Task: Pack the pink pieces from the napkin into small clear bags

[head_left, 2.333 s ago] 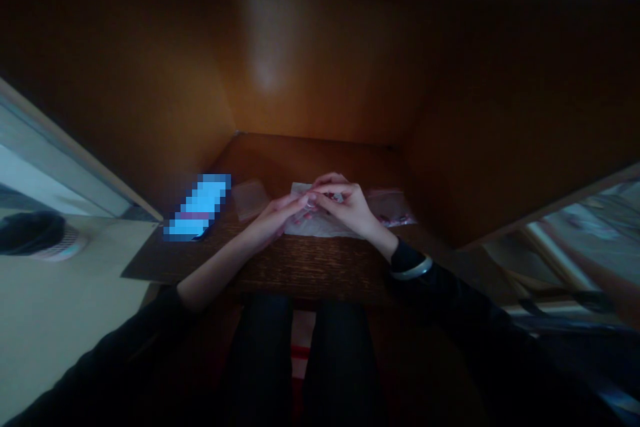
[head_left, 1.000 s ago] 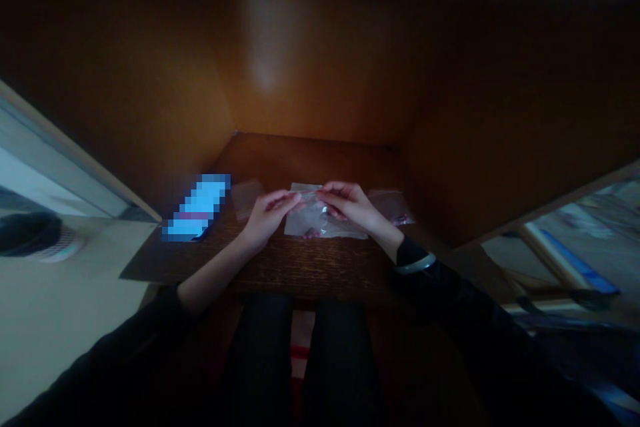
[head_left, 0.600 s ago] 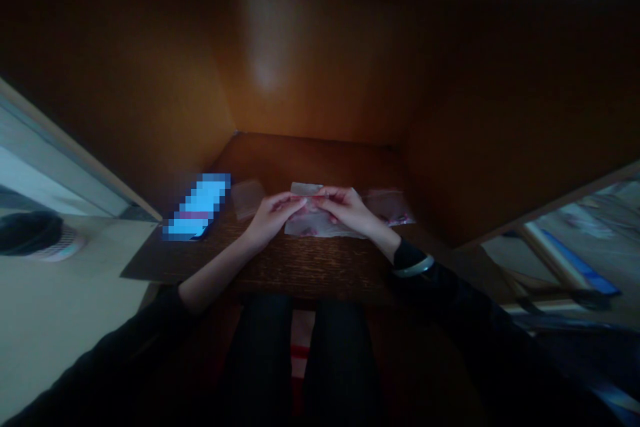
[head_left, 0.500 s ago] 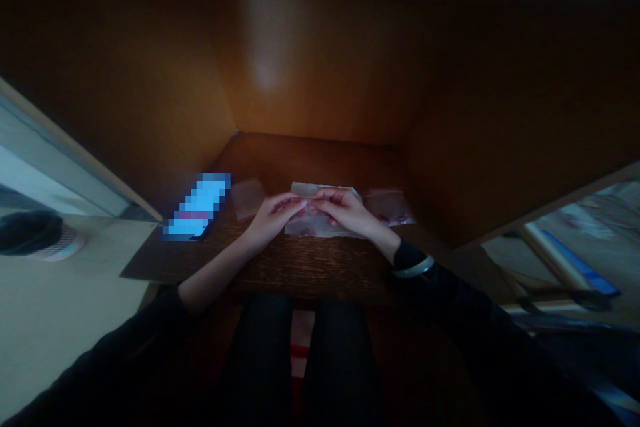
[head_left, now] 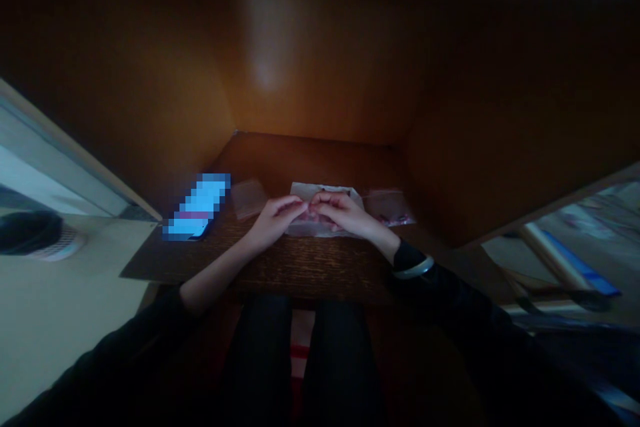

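Note:
My left hand (head_left: 274, 217) and my right hand (head_left: 345, 211) meet fingertip to fingertip over a pale, crinkled sheet (head_left: 325, 230) on the dark wooden surface. Both hands are closed in a pinch. Whatever lies between the fingertips is too small and dim to make out. Right of the sheet lies a clear plastic bag (head_left: 393, 203) with small dark reddish pieces at its lower edge. Another clear bag (head_left: 249, 199) lies flat to the left of my left hand.
A lit phone (head_left: 197, 208) lies at the left of the wooden surface (head_left: 320, 270). Wooden panels (head_left: 320, 67) enclose the back and both sides. A bin with a dark liner (head_left: 55, 240) stands on the floor at far left.
My right fingers have shifted slightly and curled more, so a small dark mark on the sheet's upper part shows. My left hand has barely moved.

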`<state>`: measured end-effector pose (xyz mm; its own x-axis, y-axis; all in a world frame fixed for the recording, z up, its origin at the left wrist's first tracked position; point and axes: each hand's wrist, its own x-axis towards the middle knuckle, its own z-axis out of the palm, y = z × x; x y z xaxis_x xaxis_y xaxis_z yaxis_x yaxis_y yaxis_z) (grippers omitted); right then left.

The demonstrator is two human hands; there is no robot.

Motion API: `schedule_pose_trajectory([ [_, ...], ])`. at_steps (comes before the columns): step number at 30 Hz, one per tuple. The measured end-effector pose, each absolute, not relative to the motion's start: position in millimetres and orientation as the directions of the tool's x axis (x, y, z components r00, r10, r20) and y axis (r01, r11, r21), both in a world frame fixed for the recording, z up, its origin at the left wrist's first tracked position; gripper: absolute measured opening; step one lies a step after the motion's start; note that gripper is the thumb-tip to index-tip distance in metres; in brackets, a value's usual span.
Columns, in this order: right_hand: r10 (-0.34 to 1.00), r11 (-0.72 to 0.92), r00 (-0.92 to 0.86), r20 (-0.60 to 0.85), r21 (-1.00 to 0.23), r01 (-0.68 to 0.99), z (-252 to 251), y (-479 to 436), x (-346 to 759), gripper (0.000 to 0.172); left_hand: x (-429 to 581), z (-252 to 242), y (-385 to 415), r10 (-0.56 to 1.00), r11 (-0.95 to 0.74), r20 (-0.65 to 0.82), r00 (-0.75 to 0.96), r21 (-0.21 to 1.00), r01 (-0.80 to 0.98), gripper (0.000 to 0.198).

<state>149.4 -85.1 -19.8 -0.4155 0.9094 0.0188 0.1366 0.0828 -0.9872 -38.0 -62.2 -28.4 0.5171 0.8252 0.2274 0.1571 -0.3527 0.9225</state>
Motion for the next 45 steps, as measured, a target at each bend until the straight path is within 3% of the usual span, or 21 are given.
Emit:
schedule_pose_trajectory([
  [5,0.906,0.058,-0.423,0.015,-0.994,0.087,-18,-87,149,0.013,-39,-29,-62,0.821,-0.361,0.236,0.52,0.92,0.152,0.02],
  [14,0.934,0.018,-0.357,0.012,-1.0,0.015,-25,-83,154,0.029,-36,-28,-64,0.874,-0.241,0.179,0.452,0.967,0.084,0.02],
  [18,0.943,0.007,-0.332,-0.013,-0.998,0.061,-24,-82,157,0.034,-37,-29,-64,0.885,-0.188,0.133,0.446,0.979,0.082,0.02],
  [27,0.907,0.146,-0.418,0.059,-0.973,0.181,-4,-85,171,0.038,-36,-17,-71,0.844,-0.187,0.118,0.522,0.979,0.081,0.026],
  [31,0.91,0.141,-0.412,0.043,-0.968,0.209,9,-94,186,0.033,-31,-6,-75,0.817,-0.144,0.084,0.57,0.988,0.062,0.026],
  [35,0.952,0.063,-0.306,-0.01,-0.972,0.227,26,-108,209,0.025,-14,10,-76,0.774,-0.088,0.06,0.631,0.996,0.014,0.018],
  [39,0.982,-0.091,-0.146,-0.121,-0.975,0.202,37,-118,235,0.032,16,16,-70,0.741,-0.01,0.028,0.671,0.999,-0.031,0.012],
  [42,0.998,-0.057,-0.004,-0.06,-0.966,0.252,32,-117,255,0.032,43,10,-62,0.739,0.021,0.027,0.673,0.998,-0.063,0.022],
  [45,0.994,0.001,0.1,0.046,-0.912,0.411,18,-109,275,0.033,67,-2,-53,0.74,0.0,0.04,0.671,0.998,-0.059,0.033],
])
